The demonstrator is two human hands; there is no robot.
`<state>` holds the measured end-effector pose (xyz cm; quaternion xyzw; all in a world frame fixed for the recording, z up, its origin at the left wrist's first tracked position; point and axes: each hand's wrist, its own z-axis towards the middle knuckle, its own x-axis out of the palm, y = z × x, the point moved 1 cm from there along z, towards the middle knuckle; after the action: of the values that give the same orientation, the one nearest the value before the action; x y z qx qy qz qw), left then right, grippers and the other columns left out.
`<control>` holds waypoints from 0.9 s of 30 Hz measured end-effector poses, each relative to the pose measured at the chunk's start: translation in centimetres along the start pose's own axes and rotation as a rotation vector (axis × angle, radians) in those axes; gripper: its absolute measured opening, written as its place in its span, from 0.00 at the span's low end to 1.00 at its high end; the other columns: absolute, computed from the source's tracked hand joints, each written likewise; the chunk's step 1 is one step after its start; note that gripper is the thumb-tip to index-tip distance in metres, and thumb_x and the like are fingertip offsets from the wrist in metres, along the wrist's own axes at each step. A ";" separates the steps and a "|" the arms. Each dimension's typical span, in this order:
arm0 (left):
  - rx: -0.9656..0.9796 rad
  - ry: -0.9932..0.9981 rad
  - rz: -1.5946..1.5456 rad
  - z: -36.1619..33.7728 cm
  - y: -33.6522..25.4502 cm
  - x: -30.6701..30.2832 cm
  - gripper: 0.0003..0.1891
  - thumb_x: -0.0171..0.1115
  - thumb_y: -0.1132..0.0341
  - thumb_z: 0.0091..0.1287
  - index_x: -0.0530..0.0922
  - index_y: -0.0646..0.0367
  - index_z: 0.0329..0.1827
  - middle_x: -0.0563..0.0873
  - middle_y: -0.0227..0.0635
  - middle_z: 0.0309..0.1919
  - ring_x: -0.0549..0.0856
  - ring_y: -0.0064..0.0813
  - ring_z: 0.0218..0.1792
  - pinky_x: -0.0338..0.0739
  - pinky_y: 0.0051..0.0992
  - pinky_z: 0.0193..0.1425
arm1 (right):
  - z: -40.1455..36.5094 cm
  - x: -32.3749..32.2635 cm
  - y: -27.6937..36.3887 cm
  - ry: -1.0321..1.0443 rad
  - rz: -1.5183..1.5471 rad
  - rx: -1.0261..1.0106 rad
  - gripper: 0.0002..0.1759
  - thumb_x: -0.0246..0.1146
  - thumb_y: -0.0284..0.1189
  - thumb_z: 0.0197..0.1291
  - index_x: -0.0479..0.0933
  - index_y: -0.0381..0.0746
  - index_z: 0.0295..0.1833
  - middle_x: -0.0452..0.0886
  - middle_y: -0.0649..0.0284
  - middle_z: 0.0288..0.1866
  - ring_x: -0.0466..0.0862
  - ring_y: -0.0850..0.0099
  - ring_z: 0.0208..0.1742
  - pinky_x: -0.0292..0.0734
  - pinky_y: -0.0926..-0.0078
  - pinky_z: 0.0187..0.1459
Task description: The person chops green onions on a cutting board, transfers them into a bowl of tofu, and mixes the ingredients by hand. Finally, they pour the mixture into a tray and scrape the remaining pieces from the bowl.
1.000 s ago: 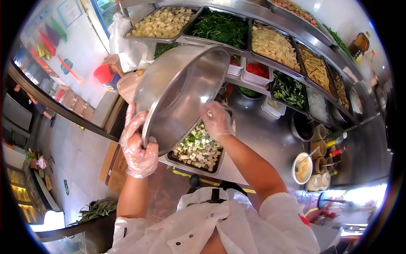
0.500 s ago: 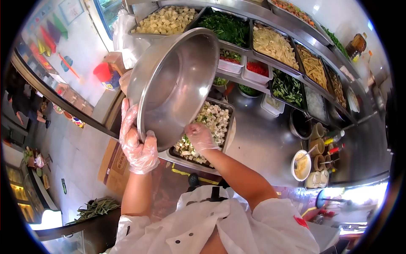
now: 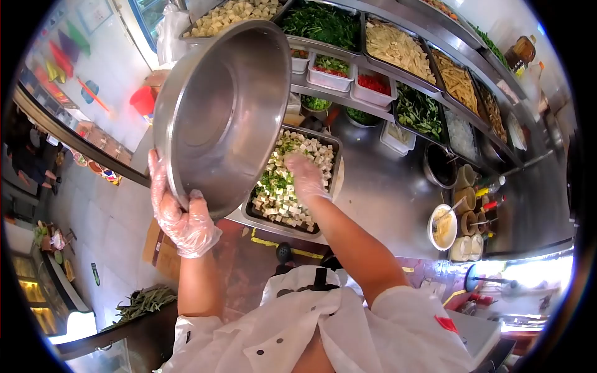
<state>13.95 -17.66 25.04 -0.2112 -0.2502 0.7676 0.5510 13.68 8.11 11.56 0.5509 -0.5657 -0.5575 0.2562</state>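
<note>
My left hand (image 3: 185, 217), in a clear plastic glove, grips the rim of a large steel mixing bowl (image 3: 233, 118). The bowl is tipped on its side, its bare inside facing right. Below and right of it lies a metal tray (image 3: 323, 235) of white tofu cubes (image 3: 283, 202) with chopped green scallions (image 3: 278, 175) scattered over them, mostly at the middle and left. Also gloved, my right hand (image 3: 306, 177) reaches over the tray with fingers stretched forward at the top of the cubes. Its fingertips are partly hidden.
Trays of leafy greens (image 3: 320, 26), pale strips (image 3: 398, 50) and yellowish cubes (image 3: 236, 17) line the shelf behind. A white bowl with a spoon (image 3: 443, 227) sits on the steel counter (image 3: 373, 199) at right. A person (image 3: 31, 165) is at far left.
The bowl and my left hand have shifted left, uncovering more of the tray. My right hand has left the bowl's rim, moved up over the tofu and straightened its fingers.
</note>
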 end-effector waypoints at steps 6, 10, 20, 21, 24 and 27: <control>-0.124 -0.020 -0.126 -0.8 -3.1 -2.8 0.27 0.57 0.79 0.57 0.83 0.74 0.63 0.76 0.50 0.76 0.75 0.47 0.76 0.67 0.42 0.81 | 2.0 -3.1 -4.5 -0.010 1.237 0.078 0.33 0.59 0.44 0.82 0.68 0.29 0.77 0.73 0.49 0.79 0.70 0.52 0.82 0.62 0.58 0.85; -0.595 -0.174 -0.492 -3.5 -4.4 0.6 0.38 0.53 0.88 0.55 0.78 0.62 0.74 0.84 0.34 0.65 0.85 0.33 0.63 0.82 0.37 0.70 | -1.1 -13.1 -0.4 0.149 1.698 -0.085 0.32 0.57 0.44 0.83 0.69 0.28 0.76 0.75 0.47 0.76 0.73 0.54 0.80 0.67 0.55 0.83; -1.391 0.333 -0.616 -27.0 -6.2 26.3 0.29 0.59 0.82 0.63 0.81 0.61 0.70 0.91 0.31 0.49 0.89 0.24 0.46 0.83 0.24 0.54 | -11.7 -28.6 -8.4 -0.063 1.191 -0.116 0.19 0.65 0.42 0.78 0.84 0.37 0.59 0.89 0.60 0.52 0.85 0.70 0.52 0.79 0.67 0.59; -1.408 0.272 -0.680 -30.0 -6.0 27.8 0.26 0.61 0.80 0.65 0.82 0.60 0.68 0.91 0.34 0.50 0.89 0.27 0.47 0.84 0.29 0.56 | -12.3 -28.7 -10.5 -0.086 1.010 -0.007 0.20 0.66 0.43 0.77 0.84 0.37 0.58 0.88 0.61 0.51 0.85 0.71 0.52 0.79 0.68 0.58; -1.469 0.408 -0.467 -34.1 -5.6 28.7 0.22 0.65 0.72 0.69 0.83 0.59 0.67 0.91 0.37 0.51 0.89 0.31 0.51 0.83 0.35 0.59 | -12.6 -28.9 -19.0 -0.125 0.632 0.220 0.20 0.69 0.43 0.74 0.83 0.37 0.57 0.87 0.63 0.48 0.85 0.73 0.47 0.81 0.72 0.51; -1.363 0.811 -0.108 -35.1 -4.4 26.8 0.21 0.67 0.63 0.74 0.82 0.60 0.67 0.89 0.44 0.58 0.88 0.36 0.58 0.82 0.39 0.63 | -13.0 -28.9 -23.2 -0.142 0.492 0.308 0.19 0.68 0.42 0.73 0.82 0.37 0.57 0.86 0.64 0.47 0.84 0.74 0.45 0.82 0.74 0.49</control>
<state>30.15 14.36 -1.10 -0.7524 -0.4548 0.2809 0.3850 40.85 35.19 2.95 0.3892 -0.7768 -0.4233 0.2569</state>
